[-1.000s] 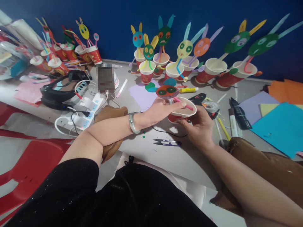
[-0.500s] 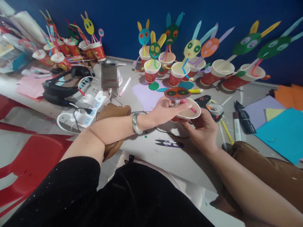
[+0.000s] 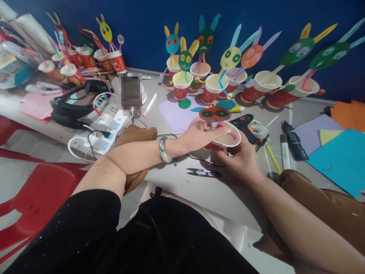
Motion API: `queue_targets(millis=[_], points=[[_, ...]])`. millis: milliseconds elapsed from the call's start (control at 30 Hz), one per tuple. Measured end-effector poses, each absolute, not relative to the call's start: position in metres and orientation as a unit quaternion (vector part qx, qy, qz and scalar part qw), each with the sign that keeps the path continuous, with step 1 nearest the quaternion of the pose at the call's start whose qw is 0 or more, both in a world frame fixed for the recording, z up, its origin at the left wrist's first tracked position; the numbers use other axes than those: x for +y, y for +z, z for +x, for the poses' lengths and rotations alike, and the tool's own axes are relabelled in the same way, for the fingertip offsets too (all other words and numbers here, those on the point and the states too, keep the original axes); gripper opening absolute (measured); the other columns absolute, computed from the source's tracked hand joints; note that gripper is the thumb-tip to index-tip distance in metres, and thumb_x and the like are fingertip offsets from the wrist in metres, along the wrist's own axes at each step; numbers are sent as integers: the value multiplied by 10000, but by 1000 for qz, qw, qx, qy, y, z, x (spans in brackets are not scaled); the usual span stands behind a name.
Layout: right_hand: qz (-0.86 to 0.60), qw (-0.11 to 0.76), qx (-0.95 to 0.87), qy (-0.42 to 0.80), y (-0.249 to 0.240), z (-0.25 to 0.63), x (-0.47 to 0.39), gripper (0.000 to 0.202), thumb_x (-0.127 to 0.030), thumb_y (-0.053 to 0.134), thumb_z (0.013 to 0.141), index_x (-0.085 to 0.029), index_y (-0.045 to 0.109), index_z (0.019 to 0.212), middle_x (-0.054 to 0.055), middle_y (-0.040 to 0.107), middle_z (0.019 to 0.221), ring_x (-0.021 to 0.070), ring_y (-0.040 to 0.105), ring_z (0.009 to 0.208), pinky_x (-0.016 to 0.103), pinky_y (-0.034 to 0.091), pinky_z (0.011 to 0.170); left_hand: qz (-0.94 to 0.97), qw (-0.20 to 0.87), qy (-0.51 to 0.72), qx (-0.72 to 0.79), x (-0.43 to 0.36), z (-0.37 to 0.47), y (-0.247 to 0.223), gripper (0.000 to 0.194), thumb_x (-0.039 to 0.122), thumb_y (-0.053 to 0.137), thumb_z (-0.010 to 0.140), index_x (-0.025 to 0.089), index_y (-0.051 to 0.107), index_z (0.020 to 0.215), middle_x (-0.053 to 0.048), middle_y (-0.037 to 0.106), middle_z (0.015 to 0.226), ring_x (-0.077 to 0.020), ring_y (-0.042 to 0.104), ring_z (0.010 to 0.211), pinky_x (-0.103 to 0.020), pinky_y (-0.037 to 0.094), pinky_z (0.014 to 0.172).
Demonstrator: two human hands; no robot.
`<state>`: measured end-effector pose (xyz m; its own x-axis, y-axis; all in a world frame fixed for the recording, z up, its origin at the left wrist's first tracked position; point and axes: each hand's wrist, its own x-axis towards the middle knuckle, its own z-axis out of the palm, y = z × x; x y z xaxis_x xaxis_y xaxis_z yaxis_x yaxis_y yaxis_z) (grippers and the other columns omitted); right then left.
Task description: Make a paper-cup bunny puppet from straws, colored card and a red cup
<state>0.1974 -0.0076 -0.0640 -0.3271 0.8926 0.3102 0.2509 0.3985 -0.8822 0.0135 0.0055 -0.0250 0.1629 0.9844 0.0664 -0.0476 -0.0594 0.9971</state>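
Observation:
Above the table, a red-and-white paper cup (image 3: 231,141) is held between my two hands, its mouth tilted toward me. My left hand (image 3: 201,135) comes in from the left, thumb laid over the rim at a pink pipe cleaner (image 3: 232,135) inside the cup; its other fingers are largely hidden. Around the cup's right and near side curls my right hand (image 3: 245,160). An orange paper face (image 3: 215,113) with dark green eyes shows just beyond my left hand. Below lie purple-handled thread snips (image 3: 203,173), near small green paper bits.
Behind stand several paper cups (image 3: 214,89) with paper animal faces. A black glue gun (image 3: 245,127), markers (image 3: 285,152) and a blue sheet (image 3: 339,161) lie right. On the left are a power strip (image 3: 115,131), black headset (image 3: 68,108) and red chair (image 3: 45,198).
The cup has tipped slightly and shifted a little left with my right hand. My left hand stays almost in place, its thumb still over the rim.

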Motion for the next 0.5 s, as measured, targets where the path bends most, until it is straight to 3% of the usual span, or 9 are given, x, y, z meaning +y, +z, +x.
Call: queue_targets(millis=[167,333,500], points=[[-396,437,-731,342,-65,197,-10,674,-300,809,836,-212,629,1479,151,722,1396,314,728,1224,435,613,1029,578,499,487,423,10,12,-30,342,486,790,870,173,746,999,-78,793,1060,-219,729,1066,-386,579,1024],[-404,433,-737,328,-64,197,-11,704,-347,818,837,-214,620,1500,147,753,1322,250,767,976,316,643,723,610,478,485,406,13,11,-28,317,477,811,869,188,745,984,-76,804,1106,-242,727,1128,-408,564,1101],[-404,444,-722,343,-63,195,-12,710,-353,830,836,-224,625,1503,147,741,1359,262,765,1019,301,644,688,627,479,464,403,15,13,-31,343,515,765,893,199,767,1024,-80,790,1187,-281,699,1245,-455,514,1201]])
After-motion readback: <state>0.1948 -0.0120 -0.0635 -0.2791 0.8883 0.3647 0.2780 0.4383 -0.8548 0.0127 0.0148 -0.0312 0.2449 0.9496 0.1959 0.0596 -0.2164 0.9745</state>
